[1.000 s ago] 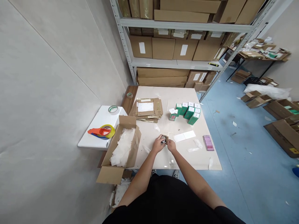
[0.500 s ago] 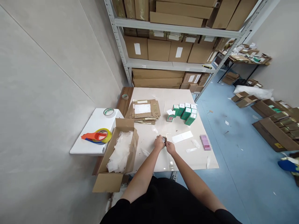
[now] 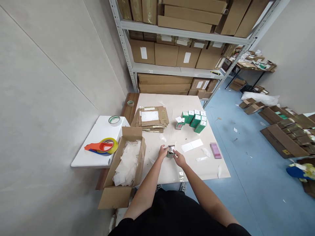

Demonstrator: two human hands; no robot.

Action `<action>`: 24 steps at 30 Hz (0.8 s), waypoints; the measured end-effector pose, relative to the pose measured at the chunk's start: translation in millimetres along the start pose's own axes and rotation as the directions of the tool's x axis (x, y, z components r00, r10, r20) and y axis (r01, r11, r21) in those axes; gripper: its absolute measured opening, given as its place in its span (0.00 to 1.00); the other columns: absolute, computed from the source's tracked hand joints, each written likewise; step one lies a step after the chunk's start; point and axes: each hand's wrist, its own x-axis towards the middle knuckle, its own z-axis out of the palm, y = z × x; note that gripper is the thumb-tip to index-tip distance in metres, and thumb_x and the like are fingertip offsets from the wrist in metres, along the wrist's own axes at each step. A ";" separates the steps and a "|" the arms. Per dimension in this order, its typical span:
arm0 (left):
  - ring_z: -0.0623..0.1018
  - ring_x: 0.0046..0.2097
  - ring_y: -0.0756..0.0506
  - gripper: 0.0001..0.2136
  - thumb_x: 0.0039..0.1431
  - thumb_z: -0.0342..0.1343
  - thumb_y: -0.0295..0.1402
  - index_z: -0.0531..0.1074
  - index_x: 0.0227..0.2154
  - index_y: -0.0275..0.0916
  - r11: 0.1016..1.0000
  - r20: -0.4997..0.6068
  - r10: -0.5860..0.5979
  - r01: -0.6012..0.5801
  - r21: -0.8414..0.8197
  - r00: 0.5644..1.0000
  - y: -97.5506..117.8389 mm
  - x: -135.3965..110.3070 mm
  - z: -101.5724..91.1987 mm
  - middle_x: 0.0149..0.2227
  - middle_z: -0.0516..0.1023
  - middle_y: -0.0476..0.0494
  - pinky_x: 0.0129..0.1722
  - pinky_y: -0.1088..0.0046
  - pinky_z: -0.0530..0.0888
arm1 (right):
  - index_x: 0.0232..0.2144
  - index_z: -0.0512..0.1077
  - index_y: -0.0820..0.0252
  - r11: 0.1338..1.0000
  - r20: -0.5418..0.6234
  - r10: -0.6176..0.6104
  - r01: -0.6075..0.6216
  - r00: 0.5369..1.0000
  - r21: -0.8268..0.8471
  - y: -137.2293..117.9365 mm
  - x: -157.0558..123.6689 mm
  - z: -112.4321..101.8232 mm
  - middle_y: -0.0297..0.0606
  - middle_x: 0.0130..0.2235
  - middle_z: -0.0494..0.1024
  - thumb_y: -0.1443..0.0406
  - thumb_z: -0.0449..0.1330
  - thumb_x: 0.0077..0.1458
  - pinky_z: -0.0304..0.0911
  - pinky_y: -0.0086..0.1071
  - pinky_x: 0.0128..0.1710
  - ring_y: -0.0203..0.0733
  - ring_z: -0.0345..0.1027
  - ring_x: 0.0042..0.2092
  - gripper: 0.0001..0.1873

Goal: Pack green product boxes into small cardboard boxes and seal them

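My left hand (image 3: 162, 152) and my right hand (image 3: 178, 158) meet over the white table (image 3: 169, 170), both closed on a small grey-green box (image 3: 170, 150) held between them near the table's middle. A white paper strip (image 3: 192, 145) lies just right of the hands. Farther back stands a group of several small green boxes (image 3: 195, 119).
A stack of flattened cartons (image 3: 150, 118) lies at the back left. An open carton of white plastic bags (image 3: 126, 162) hangs off the left edge. Tape rolls and an orange dispenser (image 3: 100, 146) sit on a white side shelf. Metal shelving (image 3: 177, 49) holds cartons; more litter the blue floor.
The view has shifted slightly. My hands have parted a little, and the small box between them shows more clearly than before.
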 end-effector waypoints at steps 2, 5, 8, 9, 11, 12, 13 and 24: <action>0.82 0.40 0.45 0.22 0.62 0.56 0.50 0.74 0.49 0.39 0.996 0.064 -0.067 0.071 -0.062 0.996 -0.2 3.1 0.4 0.43 0.83 0.40 0.38 0.72 0.76 | 0.65 0.70 0.48 0.998 0.007 -0.017 0.017 1.000 -0.052 1.0 -1.5 -2.4 0.35 0.65 0.74 0.67 0.58 0.64 0.62 0.37 0.65 0.45 0.70 0.64 0.28; 0.81 0.41 0.45 0.22 0.62 0.55 0.53 0.76 0.44 0.39 0.974 0.182 -0.126 0.157 -0.161 0.975 2.8 7.7 4.6 0.41 0.83 0.43 0.38 0.73 0.75 | 0.67 0.67 0.49 0.991 0.024 -0.031 0.034 0.999 -0.126 2.1 -5.5 -6.8 0.36 0.65 0.74 0.69 0.56 0.64 0.64 0.39 0.64 0.47 0.71 0.63 0.30; 0.81 0.43 0.44 0.21 0.62 0.55 0.51 0.77 0.46 0.39 0.952 0.247 -0.126 0.187 -0.242 0.961 5.2 12.8 8.7 0.41 0.83 0.44 0.40 0.73 0.74 | 0.70 0.62 0.50 0.981 0.045 -0.039 0.047 0.998 -0.187 2.4 -10.1 -7.3 0.38 0.68 0.69 0.71 0.54 0.63 0.64 0.40 0.63 0.48 0.70 0.64 0.34; 0.81 0.44 0.44 0.21 0.61 0.55 0.50 0.78 0.46 0.39 0.946 0.257 -0.121 0.190 -0.264 0.959 5.4 14.7 9.6 0.41 0.83 0.43 0.41 0.72 0.75 | 0.71 0.60 0.50 0.979 0.050 -0.040 0.049 0.998 -0.199 2.3 -11.5 -6.5 0.39 0.69 0.68 0.72 0.54 0.63 0.64 0.40 0.63 0.48 0.70 0.64 0.36; 0.81 0.46 0.42 0.20 0.60 0.56 0.47 0.78 0.47 0.38 0.933 0.261 -0.112 0.192 -0.304 0.959 5.3 18.9 10.8 0.43 0.83 0.41 0.44 0.70 0.75 | 0.72 0.58 0.50 0.976 0.055 -0.032 0.043 0.998 -0.212 2.0 -13.8 -4.2 0.39 0.70 0.66 0.73 0.53 0.61 0.65 0.40 0.62 0.48 0.71 0.63 0.38; 0.80 0.47 0.42 0.20 0.59 0.57 0.46 0.78 0.47 0.38 0.928 0.254 -0.109 0.190 -0.322 0.961 5.2 21.3 11.3 0.45 0.83 0.39 0.46 0.69 0.75 | 0.72 0.58 0.50 0.975 0.056 -0.030 0.041 0.998 -0.217 1.8 -14.6 -3.0 0.39 0.70 0.66 0.73 0.53 0.61 0.66 0.39 0.61 0.48 0.72 0.62 0.39; 0.80 0.49 0.41 0.19 0.58 0.59 0.45 0.78 0.46 0.38 0.923 0.242 -0.107 0.187 -0.337 0.964 5.2 23.8 11.7 0.46 0.82 0.39 0.48 0.68 0.74 | 0.72 0.57 0.49 0.974 0.056 -0.029 0.041 0.998 -0.222 1.5 -15.2 -2.0 0.39 0.70 0.66 0.73 0.53 0.60 0.66 0.39 0.61 0.48 0.72 0.62 0.39; 0.81 0.50 0.41 0.24 0.60 0.57 0.47 0.71 0.56 0.41 0.821 0.084 -0.091 0.122 -0.558 0.992 20.6 45.5 2.1 0.50 0.81 0.36 0.49 0.65 0.74 | 0.71 0.60 0.49 0.969 0.054 -0.058 0.069 0.997 -0.238 8.6 -12.8 -0.8 0.36 0.71 0.65 0.75 0.52 0.58 0.65 0.36 0.62 0.46 0.71 0.63 0.39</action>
